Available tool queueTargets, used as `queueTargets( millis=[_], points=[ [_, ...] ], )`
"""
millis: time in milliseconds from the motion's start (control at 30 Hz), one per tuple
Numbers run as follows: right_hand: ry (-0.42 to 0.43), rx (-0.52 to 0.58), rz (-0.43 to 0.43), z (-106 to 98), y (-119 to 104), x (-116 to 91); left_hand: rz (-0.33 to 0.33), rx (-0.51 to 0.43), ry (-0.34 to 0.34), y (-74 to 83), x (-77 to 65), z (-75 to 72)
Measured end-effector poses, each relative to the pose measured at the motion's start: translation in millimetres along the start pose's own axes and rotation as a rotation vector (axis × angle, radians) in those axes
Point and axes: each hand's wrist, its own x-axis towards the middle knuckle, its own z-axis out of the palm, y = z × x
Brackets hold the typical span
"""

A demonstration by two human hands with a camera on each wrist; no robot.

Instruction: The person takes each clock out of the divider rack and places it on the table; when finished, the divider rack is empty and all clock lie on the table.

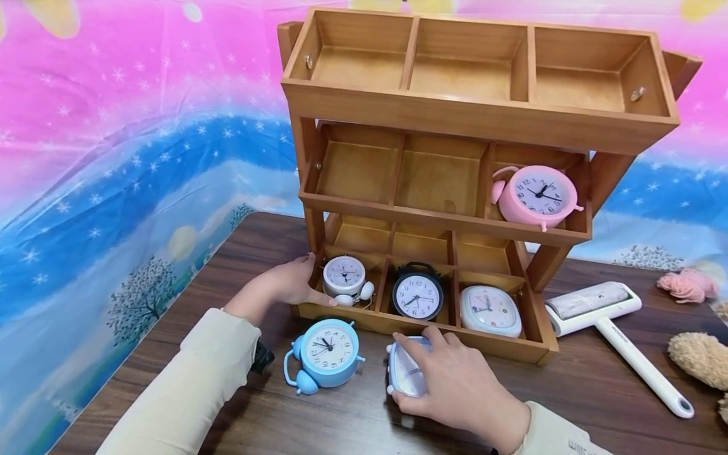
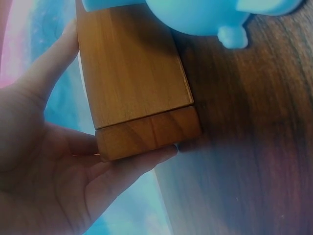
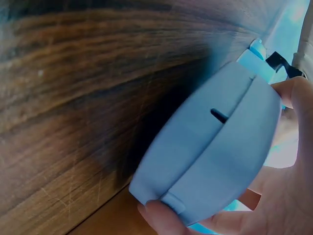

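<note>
My left hand (image 1: 287, 284) grips the left end of the bottom tier of a wooden rack (image 1: 466, 104); in the left wrist view thumb and fingers span the wooden end (image 2: 142, 73). My right hand (image 1: 455, 382) holds a pale blue alarm clock (image 1: 406, 373) by its edges, close over the table before the rack; the right wrist view shows its curved side (image 3: 210, 147). Between the hands a light blue twin-bell clock (image 1: 330, 354) lies face up. The bottom tier holds a white twin-bell clock (image 1: 344, 272), a black clock (image 1: 418, 296) and a rounded square clock (image 1: 490, 309).
A pink twin-bell clock (image 1: 545, 194) sits in the middle tier's right compartment. To the right of the rack lie a white lint roller (image 1: 620, 335), a pink fabric flower (image 1: 688, 284) and a fuzzy tan object (image 1: 699, 359). A patterned cloth (image 1: 142, 158) hangs behind the table.
</note>
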Motion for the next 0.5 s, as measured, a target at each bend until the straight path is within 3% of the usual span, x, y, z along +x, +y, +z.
queueTargets(
  millis=[233, 500],
  points=[
    [0.015, -0.008, -0.029, -4, -2, -2, 0.010, -0.003, 0.004, -1.1, 0.0, 0.1],
    [0.177, -0.041, -0.092, -23, 0, 1, 0.004, -0.002, 0.000, 0.1, 0.1, 0.3]
  ],
)
